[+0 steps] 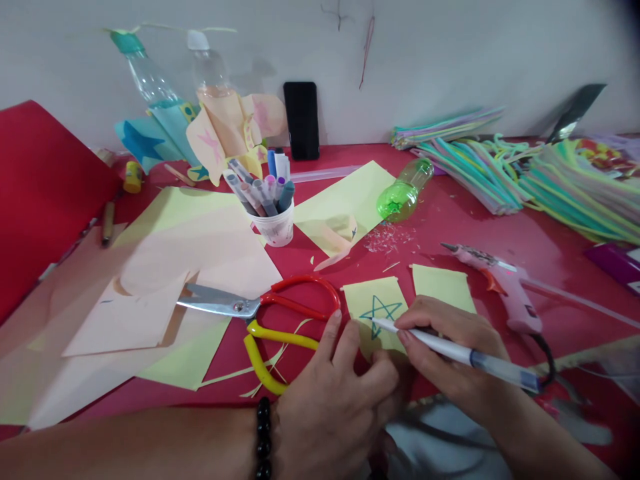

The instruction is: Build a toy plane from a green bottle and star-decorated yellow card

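Note:
In my right hand [450, 353] is a white marker pen [440, 345], gripped like a writing tool. Its tip rests on a small yellow paper square [357, 297] that bears a five-pointed star in dark teal lines. My left hand [340, 387], with a black bead bracelet at the wrist, lies at the square's lower left edge, fingers apart. Its index fingertip reaches the red handle of the large scissors [240, 307], whose other handle is yellow. A second yellow paper piece [443, 283] lies just beyond my right hand.
A white cup [277, 230] of markers stands mid-table. A green bottle piece [400, 193], a pink glue gun [507, 287] and pipe cleaners [475, 173] lie to the right. Paper sheets [200, 227] cover the left. Decorated bottles [155, 87] and a phone [303, 120] stand by the wall.

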`<state>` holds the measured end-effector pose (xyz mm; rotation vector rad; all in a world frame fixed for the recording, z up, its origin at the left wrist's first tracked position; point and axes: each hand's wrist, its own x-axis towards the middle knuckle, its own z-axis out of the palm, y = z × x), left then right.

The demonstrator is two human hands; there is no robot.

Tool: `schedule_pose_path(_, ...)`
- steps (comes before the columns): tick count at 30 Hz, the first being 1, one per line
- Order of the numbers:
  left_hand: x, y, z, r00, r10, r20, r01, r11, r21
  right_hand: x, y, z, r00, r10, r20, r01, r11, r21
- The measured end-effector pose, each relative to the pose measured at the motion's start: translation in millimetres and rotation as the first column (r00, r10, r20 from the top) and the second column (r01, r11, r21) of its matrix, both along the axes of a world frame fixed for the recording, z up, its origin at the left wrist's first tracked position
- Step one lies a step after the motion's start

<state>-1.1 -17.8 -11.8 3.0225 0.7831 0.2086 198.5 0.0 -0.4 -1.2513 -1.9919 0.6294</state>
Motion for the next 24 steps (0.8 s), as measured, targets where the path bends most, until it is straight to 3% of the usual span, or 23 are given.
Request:
schedule_pose_path(19,0.0,-1.9,-4.9,0.999,0.031,-0.031,-0.033,0.997,-0.067,25.7,-9.0,7.4,1.000,-0.023,-0.010,0.023,0.999,0.029)
schedule_pose_path(24,-0.7,-1.7,-4.3,0.999,0.023,-0.037,-0.025,0.998,-0.065,26.3,-9.4,9.2,0.996,-0.084,-0.003,0.084,0.995,0.057)
